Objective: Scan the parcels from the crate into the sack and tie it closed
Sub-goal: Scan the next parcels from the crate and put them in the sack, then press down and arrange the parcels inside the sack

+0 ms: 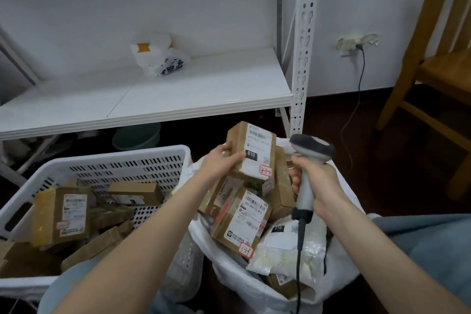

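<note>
My left hand (221, 160) grips a small brown cardboard parcel (254, 150) with a white shipping label, held above the open white sack (254, 290). My right hand (313, 178) holds a grey corded barcode scanner (309, 158) by its handle, its head close to the parcel's right side. The sack holds several cardboard parcels (242, 222) and a white padded mailer (288, 250). On the left, the white perforated plastic crate (122, 163) contains several more brown parcels (66, 214).
A white metal shelf (178, 94) stands behind the crate with a plastic bag (158, 56) on it. A wooden chair (438, 79) is at the right. A cable (356, 102) runs from a wall socket down to the dark floor. My knees in blue trousers frame the bottom.
</note>
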{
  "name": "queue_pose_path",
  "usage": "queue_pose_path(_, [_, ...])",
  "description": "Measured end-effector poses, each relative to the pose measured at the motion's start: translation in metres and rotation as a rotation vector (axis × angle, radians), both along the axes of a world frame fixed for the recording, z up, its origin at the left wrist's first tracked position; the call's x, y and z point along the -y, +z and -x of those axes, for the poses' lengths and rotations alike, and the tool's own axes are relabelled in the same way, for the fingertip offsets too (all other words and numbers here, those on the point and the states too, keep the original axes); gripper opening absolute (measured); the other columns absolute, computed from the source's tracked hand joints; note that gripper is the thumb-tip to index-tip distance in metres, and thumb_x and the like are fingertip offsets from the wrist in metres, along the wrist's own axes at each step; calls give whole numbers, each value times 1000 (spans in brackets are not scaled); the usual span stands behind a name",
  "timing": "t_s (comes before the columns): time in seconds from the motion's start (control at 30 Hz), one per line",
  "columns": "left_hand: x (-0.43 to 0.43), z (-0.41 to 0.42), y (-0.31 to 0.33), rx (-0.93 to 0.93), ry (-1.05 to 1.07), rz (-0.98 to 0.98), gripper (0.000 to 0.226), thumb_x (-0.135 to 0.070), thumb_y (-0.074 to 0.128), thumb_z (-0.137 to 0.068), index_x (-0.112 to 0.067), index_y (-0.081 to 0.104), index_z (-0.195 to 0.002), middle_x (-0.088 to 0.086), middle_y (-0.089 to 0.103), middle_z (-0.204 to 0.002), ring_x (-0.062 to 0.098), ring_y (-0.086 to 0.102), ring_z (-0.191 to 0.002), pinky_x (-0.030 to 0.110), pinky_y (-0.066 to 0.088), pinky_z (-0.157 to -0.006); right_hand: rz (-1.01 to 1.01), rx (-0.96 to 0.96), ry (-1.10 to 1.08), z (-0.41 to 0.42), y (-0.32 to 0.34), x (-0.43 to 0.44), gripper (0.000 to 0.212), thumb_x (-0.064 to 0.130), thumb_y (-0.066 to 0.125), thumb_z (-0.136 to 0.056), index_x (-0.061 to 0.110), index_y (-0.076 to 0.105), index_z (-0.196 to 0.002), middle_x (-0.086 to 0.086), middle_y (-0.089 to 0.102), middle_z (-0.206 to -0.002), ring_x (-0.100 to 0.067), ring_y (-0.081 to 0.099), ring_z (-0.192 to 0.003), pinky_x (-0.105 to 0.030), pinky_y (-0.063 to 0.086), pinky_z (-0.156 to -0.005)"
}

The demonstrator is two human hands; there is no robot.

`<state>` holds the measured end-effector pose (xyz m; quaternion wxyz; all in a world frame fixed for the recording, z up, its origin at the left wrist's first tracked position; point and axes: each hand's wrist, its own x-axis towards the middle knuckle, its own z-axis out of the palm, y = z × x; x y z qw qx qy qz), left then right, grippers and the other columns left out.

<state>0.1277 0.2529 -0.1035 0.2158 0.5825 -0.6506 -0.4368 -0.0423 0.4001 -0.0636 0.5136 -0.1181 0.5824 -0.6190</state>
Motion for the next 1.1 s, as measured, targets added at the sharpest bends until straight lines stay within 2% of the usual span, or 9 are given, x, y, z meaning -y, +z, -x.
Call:
queue_pose_path(0.07, [4, 19, -14, 333, -132, 44, 53, -58, 56, -82, -19, 63, -117, 4, 68, -113, 20, 65, -95, 30, 51, -81, -46, -8, -3, 11, -12, 5, 9, 11, 67, -87, 2, 65, -85, -3, 60, -53, -7, 53, -40, -19, 47, -44])
queue_pose_path(0.13, [7, 35, -25, 566, -177, 170, 58, -55, 50, -89, -13, 55, -129, 10, 63, -122, 26, 61, -106, 30, 47, -84, -95, -23, 2, 19, -24, 8, 9, 12, 67, -87, 4, 66, -83, -4, 62, -56, -10, 55, -44, -21, 49, -49])
queue_pose_path(0.23, [9, 57, -30, 620, -332, 317, 78, -40, 59, -89, -23, 17, -152, 7, 30, -153, 28, 47, -129, 39, 46, -94, -127, -23, -14, 28, -38, 15, 11, 13, 68, -87, 5, 66, -81, -5, 61, -57, -12, 54, -47, -24, 49, -52])
queue_pose_path(0.37, [8, 60, -52, 892, -474, 310, 75, -25, 56, -93, -33, 11, -153, 2, 10, -161, 30, 40, -133, 39, 48, -89, -155, -18, -13, 39, -46, 32, 10, 14, 69, -86, 5, 66, -84, -4, 62, -55, -10, 55, -44, -23, 49, -49])
queue_pose_path(0.67, [68, 74, -31, 688, -232, 599, 38, -48, 45, -95, -30, 53, -128, 2, 51, -124, 24, 54, -112, 37, 49, -82, -283, -212, -3, 97, -54, 118, 39, 24, 76, -73, 5, 61, -104, -12, 66, -92, -24, 66, -78, -38, 58, -68])
queue_pose_path(0.83, [162, 76, -68, 634, -195, 158, 64, -58, 41, -94, -20, 36, -146, 15, 42, -145, 36, 42, -131, 47, 36, -108, -558, -552, 3, 135, -90, 146, 36, 30, 73, -74, 8, 58, -98, -11, 61, -97, -32, 59, -98, -46, 50, -92])
queue_pose_path(0.97, [197, 65, -116, 397, -180, -235, 100, -76, 49, -79, -19, 15, -154, 14, 27, -156, 34, 31, -141, 43, 27, -115, -660, -526, 87, 149, -122, 145, 23, 29, 69, -78, 14, 54, -83, -7, 56, -87, -24, 57, -85, -41, 50, -88])
queue_pose_path(1.03, [202, 64, -123, 271, -189, -394, 120, -78, 66, -62, -13, 23, -152, 13, 35, -152, 31, 42, -134, 36, 37, -107, -657, -433, 116, 150, -133, 144, 19, 23, 68, -80, 13, 53, -84, -7, 56, -87, -21, 55, -79, -37, 49, -77])
queue_pose_path(1.1, [205, 62, -122, 353, -268, -443, 112, -71, 72, -59, -6, 40, -144, 12, 45, -146, 28, 48, -128, 36, 39, -106, -653, -403, 133, 148, -141, 145, 21, 20, 70, -80, 12, 53, -90, -8, 57, -89, -22, 56, -80, -38, 49, -79])
